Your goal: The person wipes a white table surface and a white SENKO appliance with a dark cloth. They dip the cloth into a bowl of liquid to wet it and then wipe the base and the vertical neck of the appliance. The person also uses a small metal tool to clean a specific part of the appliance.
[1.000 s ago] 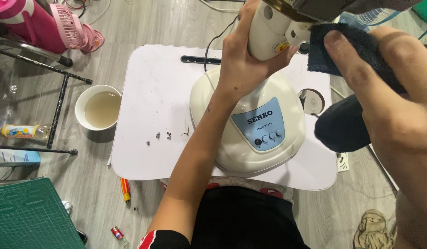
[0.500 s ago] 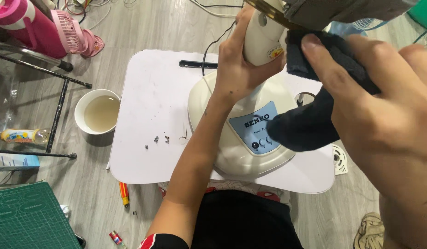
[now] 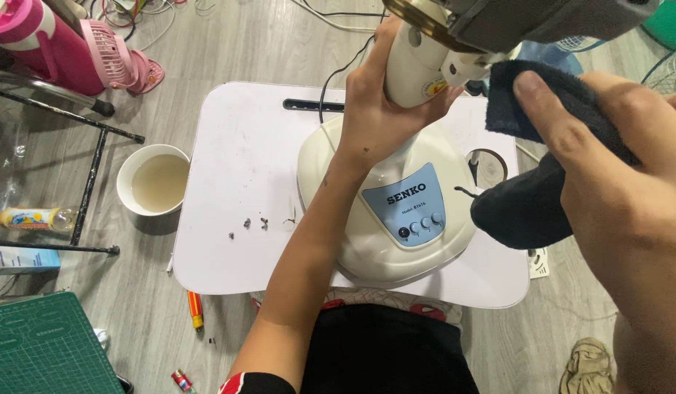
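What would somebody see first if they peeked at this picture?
Right in the middle, a cream fan base stands on a small white table, and the left hand grips its neck. Up close on the right, the right hand holds a dark cloth. A bowl of cloudy water sits on the floor, left.

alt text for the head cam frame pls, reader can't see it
Seen from above, the left hand grips the cream neck of a desk fan standing on a small white table, while the right hand presses a dark cloth near the fan's head. A white bowl of cloudy water sits on the floor beside the table.
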